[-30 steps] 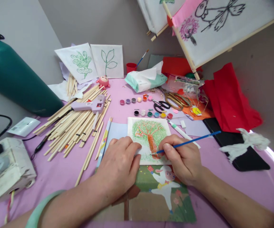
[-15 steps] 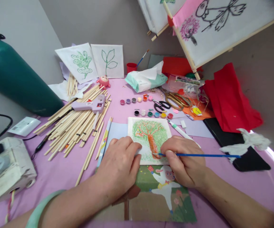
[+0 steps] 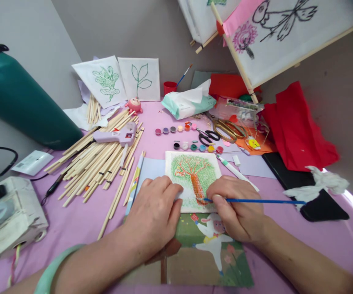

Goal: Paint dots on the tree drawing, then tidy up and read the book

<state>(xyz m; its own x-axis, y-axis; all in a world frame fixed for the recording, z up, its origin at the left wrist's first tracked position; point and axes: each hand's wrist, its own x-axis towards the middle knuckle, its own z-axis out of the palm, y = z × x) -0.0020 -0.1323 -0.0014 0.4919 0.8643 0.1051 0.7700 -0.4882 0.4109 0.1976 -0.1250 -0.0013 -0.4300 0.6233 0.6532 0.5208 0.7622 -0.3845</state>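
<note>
A small white canvas [image 3: 173,160] bears a painted tree with green dotted leaves and an orange-brown trunk. It lies on a picture book [image 3: 185,267] whose cover has a white sheep figure. My left hand [image 3: 155,206] holds the canvas down at its lower left edge, fingers together and bent. In a pinch, my right hand [image 3: 236,206] grips a blue paintbrush [image 3: 268,201] almost level, its handle reaching out to the right. The brush tip is at the foot of the trunk; whether it touches is hard to make out.
Behind the canvas are paint pots [image 3: 194,147], black scissors [image 3: 207,136] and a wipes pack [image 3: 187,104]. Wooden sticks [image 3: 99,167] with a glue gun [image 3: 118,135] on top lie left. A marker [image 3: 236,173] and a black phone-like slab [image 3: 323,210] lie right.
The paintbrush has shifted very slightly, its rear end a little to the left. My left hand and the canvas stay in place.
</note>
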